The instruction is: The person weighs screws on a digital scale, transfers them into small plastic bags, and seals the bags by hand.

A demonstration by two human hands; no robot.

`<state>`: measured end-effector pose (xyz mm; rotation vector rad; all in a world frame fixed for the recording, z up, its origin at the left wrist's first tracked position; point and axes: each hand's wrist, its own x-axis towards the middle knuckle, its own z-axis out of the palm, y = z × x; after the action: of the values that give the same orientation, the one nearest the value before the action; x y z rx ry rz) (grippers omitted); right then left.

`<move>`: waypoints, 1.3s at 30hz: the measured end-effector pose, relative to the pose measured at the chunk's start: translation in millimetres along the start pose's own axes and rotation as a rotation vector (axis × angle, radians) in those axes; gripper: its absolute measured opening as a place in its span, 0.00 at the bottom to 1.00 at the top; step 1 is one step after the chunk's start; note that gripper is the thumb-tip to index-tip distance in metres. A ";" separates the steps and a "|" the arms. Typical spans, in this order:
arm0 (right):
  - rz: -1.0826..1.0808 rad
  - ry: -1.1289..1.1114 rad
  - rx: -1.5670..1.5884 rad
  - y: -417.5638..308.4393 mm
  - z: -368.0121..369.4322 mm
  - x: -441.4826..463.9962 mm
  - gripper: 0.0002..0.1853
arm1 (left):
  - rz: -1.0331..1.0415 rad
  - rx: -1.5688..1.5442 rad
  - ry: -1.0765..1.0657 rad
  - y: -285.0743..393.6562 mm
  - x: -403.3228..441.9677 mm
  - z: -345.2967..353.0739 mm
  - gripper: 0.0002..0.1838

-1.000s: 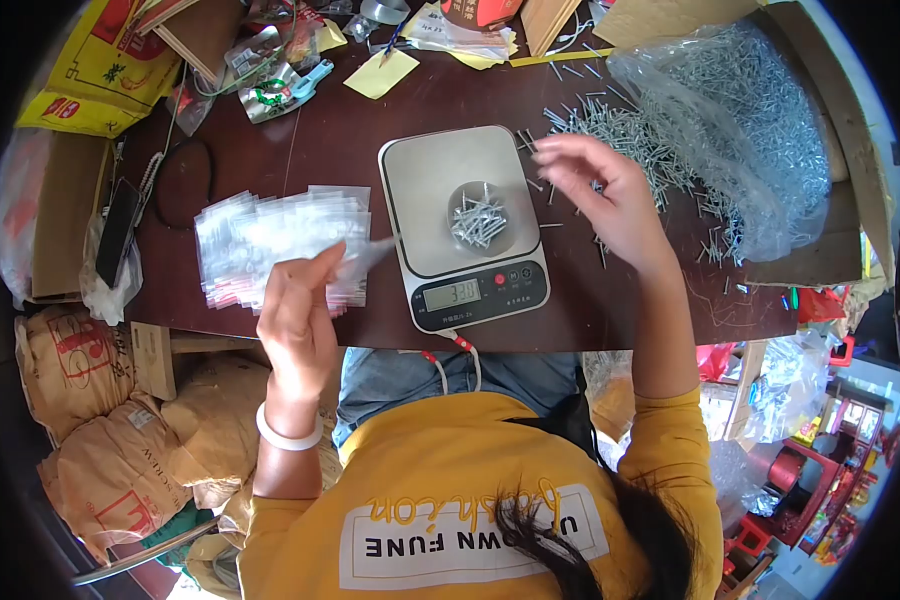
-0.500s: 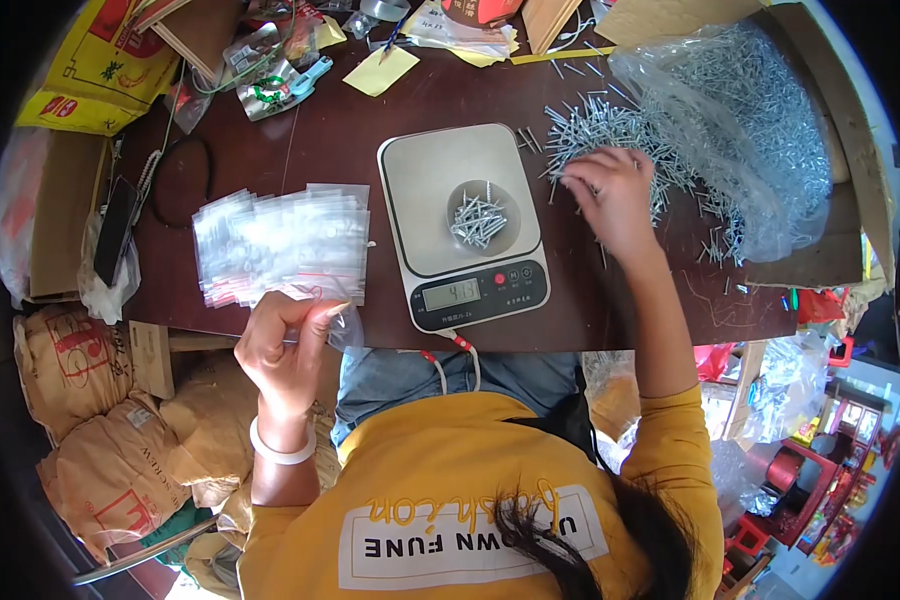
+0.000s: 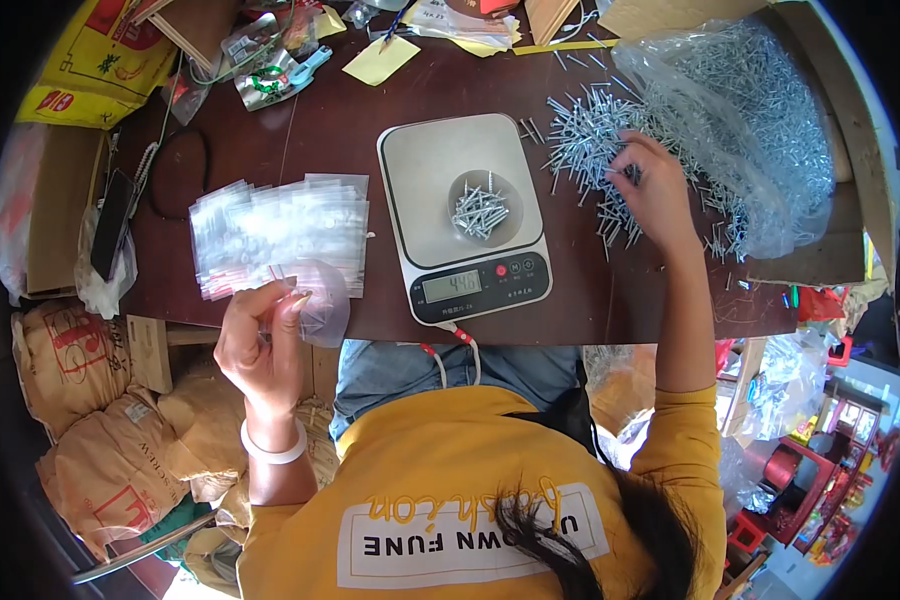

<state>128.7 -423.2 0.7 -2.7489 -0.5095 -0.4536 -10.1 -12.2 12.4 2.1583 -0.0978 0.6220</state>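
My left hand (image 3: 264,340) pinches a clear plastic bag (image 3: 324,305) at the table's front edge, just below a fanned stack of clear zip bags (image 3: 275,230). On the scale (image 3: 420,165) stands a small round dish with several screws (image 3: 481,212) in it; the display is lit. My right hand (image 3: 655,185) is over the right side of a pile of loose screws (image 3: 585,135), fingertips pinched together. Whatever lies between those fingertips is too small to make out.
A clear bag full of screws (image 3: 755,120) lies in an open carton at the right. Yellow paper (image 3: 381,61), a light blue tool (image 3: 310,66) and a yellow box (image 3: 90,65) are at the back. A dark phone (image 3: 112,225) rests at the left.
My right hand has moved right from beside the scale into the screw pile. My left hand has shifted left and down, its bag now hanging more open. The display reading has risen.
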 end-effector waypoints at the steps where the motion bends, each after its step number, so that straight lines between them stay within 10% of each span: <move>1: 0.035 -0.022 0.010 0.9 4.3 -3.1 0.10 | 0.002 -0.005 -0.003 0.5 0.0 0.7 0.05; 17: 0.093 0.114 -0.038 5.6 -18.3 4.3 0.08 | 0.041 -0.045 -0.083 12.2 2.1 4.3 0.05; 20: 0.279 0.007 0.533 -34.4 -25.4 9.5 0.11 | 0.049 -0.159 -0.185 25.6 6.4 12.1 0.07; 25: -0.037 -0.211 0.710 -116.7 -31.9 10.2 0.24 | 0.152 -0.315 -0.457 56.6 7.0 37.6 0.17; 29: -0.292 -0.615 1.106 -147.6 -25.9 -14.5 0.10 | 0.282 -0.648 -0.500 58.0 0.2 51.6 0.13; 39: -0.094 -0.304 1.070 -139.9 -19.1 -25.6 0.05 | 0.322 -0.419 -0.327 45.3 12.8 29.0 0.15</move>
<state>46.7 -312.9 42.2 -1.7502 -0.6903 0.2038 -0.2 -60.8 36.8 1.8257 -0.7011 0.3760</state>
